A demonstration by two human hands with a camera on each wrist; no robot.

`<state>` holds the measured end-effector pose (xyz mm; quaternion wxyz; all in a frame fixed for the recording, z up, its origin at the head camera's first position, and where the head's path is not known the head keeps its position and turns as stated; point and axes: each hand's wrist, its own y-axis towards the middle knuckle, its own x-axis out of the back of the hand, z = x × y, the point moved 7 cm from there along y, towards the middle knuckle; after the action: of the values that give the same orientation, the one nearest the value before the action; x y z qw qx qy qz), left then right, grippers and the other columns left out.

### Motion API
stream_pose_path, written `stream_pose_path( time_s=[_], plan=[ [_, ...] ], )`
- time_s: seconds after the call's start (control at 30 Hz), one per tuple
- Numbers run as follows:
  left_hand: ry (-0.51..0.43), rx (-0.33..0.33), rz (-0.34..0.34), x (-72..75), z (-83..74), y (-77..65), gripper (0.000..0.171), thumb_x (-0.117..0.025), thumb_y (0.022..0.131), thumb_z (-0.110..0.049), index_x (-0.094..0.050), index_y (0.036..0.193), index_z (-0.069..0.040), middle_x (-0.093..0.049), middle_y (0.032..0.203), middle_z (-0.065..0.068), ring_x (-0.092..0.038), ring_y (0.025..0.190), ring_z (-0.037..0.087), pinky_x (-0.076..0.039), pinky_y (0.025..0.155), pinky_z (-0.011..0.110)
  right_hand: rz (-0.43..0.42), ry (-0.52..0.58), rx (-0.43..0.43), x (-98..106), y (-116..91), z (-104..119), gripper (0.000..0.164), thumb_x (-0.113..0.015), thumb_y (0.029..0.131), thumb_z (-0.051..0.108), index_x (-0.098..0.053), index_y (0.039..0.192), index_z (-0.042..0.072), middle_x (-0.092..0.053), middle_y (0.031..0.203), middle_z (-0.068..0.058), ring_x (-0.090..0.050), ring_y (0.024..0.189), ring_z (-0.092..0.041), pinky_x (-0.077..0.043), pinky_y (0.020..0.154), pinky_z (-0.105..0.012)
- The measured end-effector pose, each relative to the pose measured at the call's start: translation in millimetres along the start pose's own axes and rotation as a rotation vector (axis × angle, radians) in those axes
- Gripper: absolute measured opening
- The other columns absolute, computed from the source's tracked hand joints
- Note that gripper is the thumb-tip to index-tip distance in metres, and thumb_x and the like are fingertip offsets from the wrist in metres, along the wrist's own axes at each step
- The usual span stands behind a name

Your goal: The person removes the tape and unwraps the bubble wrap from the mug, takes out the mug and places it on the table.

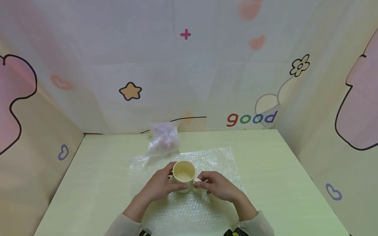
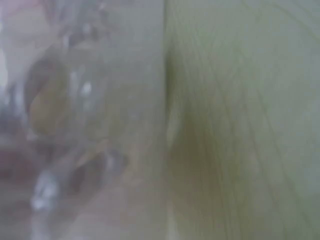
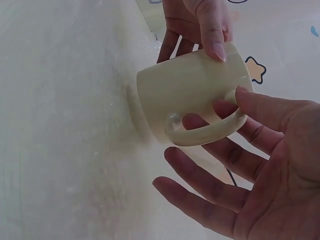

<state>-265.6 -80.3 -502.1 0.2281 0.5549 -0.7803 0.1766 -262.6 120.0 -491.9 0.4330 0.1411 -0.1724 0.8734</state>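
A pale yellow mug (image 1: 183,173) is held upright between both hands, low over the middle of the sheet of bubble wrap (image 1: 189,218). From the head view its open mouth and bare inside show. My left hand (image 1: 162,185) grips the mug's left side, thumb across the near wall and fingers round the back. On the other side my right hand (image 1: 218,186) pinches the handle (image 3: 209,133) with the thumb, fingertips passing through its loop, while the lower fingers spread loosely. The left wrist view is blurred and holds only the edge of clear plastic wrap (image 2: 100,120) against the tabletop.
Behind the sheet, toward the left, stands a bundle in bubble wrap (image 1: 164,139), pinkish inside. The light wooden table (image 1: 265,170) ends at a printed cloth backdrop (image 1: 183,82), with cloth side walls to left and right.
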Motion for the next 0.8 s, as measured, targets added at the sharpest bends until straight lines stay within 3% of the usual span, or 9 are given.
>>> stream_pose_path(
  time_s=[0.33, 0.6, 0.8],
  plan=[
    [-0.004, 0.034, -0.085, 17.3, -5.4, -9.9, 0.079, -0.092, 0.072, -0.051, -0.055, 0.141, -0.036, -0.069, 0.124, -0.015, -0.066, 0.123, 0.027, -0.054, 0.099, 0.054, 0.009, -0.01, 0.021, -3, 3, 18, 0.02, -0.065, 0.103, 0.03, -0.071, 0.104, 0.011, -0.073, 0.109, -0.012, -0.071, 0.096, -0.031, -0.059, 0.076, -0.046],
    [0.009, 0.051, -0.126, 36.0, -1.1, -20.0, 0.078, -0.092, 0.073, -0.052, -0.054, 0.14, -0.04, -0.068, 0.124, -0.016, -0.066, 0.12, 0.026, -0.055, 0.097, 0.053, 0.007, -0.019, 0.047, -11, 13, 33, 0.025, -0.065, 0.103, 0.031, -0.071, 0.104, 0.007, -0.074, 0.107, -0.013, -0.072, 0.098, -0.034, -0.061, 0.076, -0.045],
    [0.01, 0.027, -0.141, 52.0, 2.1, -27.3, 0.084, -0.09, 0.073, -0.055, -0.051, 0.145, -0.037, -0.067, 0.128, -0.013, -0.065, 0.12, 0.021, -0.054, 0.101, 0.054, -0.007, -0.002, 0.04, -21, 23, 43, 0.026, -0.066, 0.102, 0.03, -0.072, 0.104, 0.005, -0.075, 0.102, -0.008, -0.072, 0.099, -0.034, -0.061, 0.076, -0.042]
  ],
)
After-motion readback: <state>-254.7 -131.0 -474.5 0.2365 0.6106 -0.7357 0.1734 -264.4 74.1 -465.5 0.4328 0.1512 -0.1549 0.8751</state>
